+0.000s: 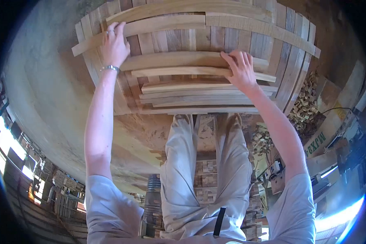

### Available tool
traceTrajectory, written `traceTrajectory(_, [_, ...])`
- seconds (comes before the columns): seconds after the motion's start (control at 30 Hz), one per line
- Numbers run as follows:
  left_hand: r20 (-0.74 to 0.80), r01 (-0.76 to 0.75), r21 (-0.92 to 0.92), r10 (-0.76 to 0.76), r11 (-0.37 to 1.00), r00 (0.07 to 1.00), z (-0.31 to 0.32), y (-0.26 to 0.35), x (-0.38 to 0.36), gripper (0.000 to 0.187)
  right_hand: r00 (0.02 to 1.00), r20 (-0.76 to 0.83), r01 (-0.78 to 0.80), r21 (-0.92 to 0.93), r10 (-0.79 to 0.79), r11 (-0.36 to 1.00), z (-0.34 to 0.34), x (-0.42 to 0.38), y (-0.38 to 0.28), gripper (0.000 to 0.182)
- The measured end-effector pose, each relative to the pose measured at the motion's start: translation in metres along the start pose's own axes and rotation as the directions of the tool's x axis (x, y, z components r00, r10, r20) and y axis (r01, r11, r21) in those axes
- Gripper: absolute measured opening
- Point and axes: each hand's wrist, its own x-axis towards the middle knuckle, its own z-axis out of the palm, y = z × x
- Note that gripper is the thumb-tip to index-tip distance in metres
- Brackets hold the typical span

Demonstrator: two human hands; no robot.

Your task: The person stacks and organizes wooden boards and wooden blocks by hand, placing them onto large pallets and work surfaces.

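A row of wooden boards (217,38) lies side by side, with long loose slats across it. My left hand (116,46), wearing a ring and a bracelet, is closed with bent fingers at the left part of an upper slat (166,25). That slat's right end meets another slat (260,27). My right hand (242,71) has its thumb and fingers closed over the right part of a middle slat (175,60). Just below lies a thinner slat (179,72), partly under my right hand. The undersides of both hands' grips are hidden.
Several more slats (199,97) lie along the near edge of the boards. Small wood offcuts (307,95) are heaped on the floor at the right, near a panel marked with green letters (315,145). A dark ribbed cylinder (152,195) stands by my left leg.
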Motion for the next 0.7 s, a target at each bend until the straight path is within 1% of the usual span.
traceTrajectory(0.03, [-0.09, -0.116, 0.09, 0.124, 0.989, 0.988, 0.004, -0.004, -0.004, 0.061, 0.996, -0.061, 0.06, 0.026, -0.058, 0.998, 0.001, -0.003, 0.002, 0.067])
traceTrajectory(0.07, [-0.088, -0.116, 0.097, 0.124, 0.988, 0.988, 0.007, -0.01, -0.007, 0.061, 0.987, -0.117, 0.119, 0.055, -0.112, 0.991, 0.002, -0.005, 0.001, 0.061])
traceTrajectory(0.1, [-0.042, -0.11, 0.121, 0.116, 0.987, 0.992, 0.011, -0.015, -0.011, 0.063, 0.982, -0.115, 0.155, 0.049, -0.149, 0.987, 0.0, -0.007, 0.001, 0.053])
traceTrajectory(0.13, [0.0, -0.106, 0.142, 0.107, 0.984, 0.994, 0.016, -0.018, -0.014, 0.065, 0.982, -0.115, 0.156, 0.054, -0.149, 0.986, 0.002, -0.011, 0.001, 0.053])
traceTrajectory(0.17, [0.031, -0.096, 0.123, 0.093, 0.988, 0.995, 0.015, -0.009, -0.017, 0.067, 0.985, -0.05, 0.168, 0.055, -0.165, 0.984, 0.002, -0.012, 0.0, 0.052])
traceTrajectory(0.2, [0.02, -0.099, 0.116, 0.097, 0.988, 0.995, 0.011, -0.003, -0.014, 0.067, 0.984, 0.016, 0.178, 0.049, -0.179, 0.983, -0.001, -0.013, 0.004, 0.051])
traceTrajectory(0.23, [-0.015, -0.124, 0.121, 0.127, 0.985, 0.992, 0.006, 0.001, -0.01, 0.066, 0.984, 0.017, 0.175, 0.037, -0.175, 0.984, -0.003, -0.014, 0.009, 0.051])
traceTrajectory(0.27, [-0.045, -0.15, 0.127, 0.156, 0.981, 0.987, 0.0, 0.007, -0.008, 0.064, 0.988, -0.016, 0.156, 0.094, -0.156, 0.983, -0.014, -0.008, 0.005, 0.051])
traceTrajectory(0.3, [-0.076, -0.097, 0.104, 0.105, 0.99, 0.992, 0.002, 0.008, -0.003, 0.062, 0.989, -0.045, 0.147, 0.157, -0.141, 0.977, -0.025, -0.002, 0.003, 0.053])
traceTrajectory(0.33, [-0.073, -0.094, 0.105, 0.102, 0.99, 0.992, 0.002, 0.006, 0.001, 0.062, 0.992, -0.083, 0.102, 0.069, -0.096, 0.992, -0.034, 0.007, 0.015, 0.056])
traceTrajectory(0.37, [0.03, -0.102, 0.139, 0.098, 0.985, 0.995, -0.001, 0.006, 0.004, 0.06, 0.991, -0.124, 0.053, -0.019, -0.055, 0.998, -0.044, 0.017, 0.037, 0.059])
traceTrajectory(0.4, [0.133, -0.112, 0.171, 0.089, 0.979, 0.987, -0.002, 0.007, 0.005, 0.059, 0.982, -0.163, -0.125, -0.184, 0.095, 0.975, -0.054, 0.028, 0.057, 0.063])
traceTrajectory(0.43, [0.134, -0.111, 0.169, 0.089, 0.979, 0.987, -0.003, 0.005, 0.003, 0.059, 0.945, -0.226, -0.301, -0.335, 0.234, 0.893, -0.061, 0.037, 0.078, 0.068])
traceTrajectory(0.5, [0.319, -0.319, 0.117, 0.269, 0.94, 0.909, -0.003, 0.005, 0.0, 0.056, 0.918, -0.318, -0.345, -0.345, 0.237, 0.873, -0.066, 0.04, 0.134, 0.075])
traceTrajectory(0.53, [0.317, -0.322, 0.108, 0.275, 0.941, 0.908, -0.003, 0.014, -0.004, 0.056, 0.918, -0.316, -0.347, -0.354, 0.238, 0.869, -0.071, 0.038, 0.151, 0.075])
traceTrajectory(0.57, [0.247, -0.323, -0.008, 0.315, 0.946, 0.916, -0.005, 0.026, -0.01, 0.056, 0.95, -0.166, -0.308, -0.379, 0.263, 0.873, -0.077, 0.037, 0.164, 0.073])
traceTrajectory(0.6, [0.175, -0.326, -0.12, 0.343, 0.938, 0.923, -0.01, 0.04, -0.016, 0.055, 0.959, -0.011, -0.266, -0.394, 0.285, 0.88, -0.081, 0.038, 0.17, 0.071])
traceTrajectory(0.63, [0.192, -0.292, -0.189, 0.327, 0.937, 0.925, -0.012, 0.056, -0.019, 0.045, 0.958, -0.005, -0.265, -0.395, 0.287, 0.88, -0.087, 0.041, 0.176, 0.071])
traceTrajectory(0.67, [0.196, -0.289, -0.192, 0.325, 0.938, 0.925, -0.007, 0.071, -0.018, 0.045, 0.967, 0.095, -0.208, -0.227, 0.235, 0.951, -0.094, 0.045, 0.177, 0.065])
traceTrajectory(0.7, [0.116, -0.368, -0.24, 0.403, 0.898, 0.908, 0.001, 0.084, -0.018, 0.04, 0.969, 0.183, -0.158, -0.045, 0.164, 0.986, -0.097, 0.049, 0.176, 0.059])
